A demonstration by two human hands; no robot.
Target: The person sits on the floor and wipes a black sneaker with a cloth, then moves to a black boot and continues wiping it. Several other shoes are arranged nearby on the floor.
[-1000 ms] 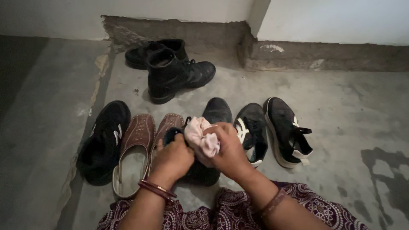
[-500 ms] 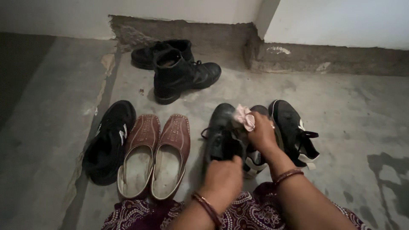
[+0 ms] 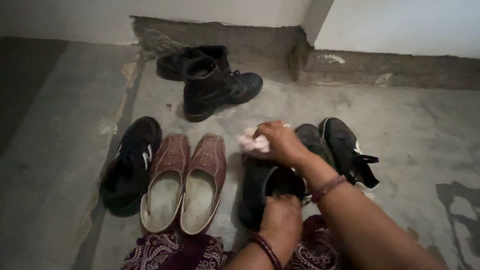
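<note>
A black shoe [image 3: 256, 192] stands on the concrete floor in front of me. My left hand [image 3: 281, 220] grips it at the heel opening. My right hand [image 3: 280, 143] presses a crumpled pale pink cloth [image 3: 251, 142] onto the shoe's toe, which the hand and cloth hide. Bangles circle both wrists.
A brown pair of backless slippers [image 3: 185, 182] lies left of the held shoe, with a black sneaker [image 3: 131, 165] beyond them. Two black-and-white sneakers [image 3: 345, 150] lie to the right. Black boots [image 3: 212, 82] stand near the wall. My patterned maroon garment [image 3: 170, 252] fills the bottom edge.
My right hand has slid the cloth leftwards across the toe of the black shoe. My left hand has moved from the shoe's side to its heel, and the shoe now rests lower.
</note>
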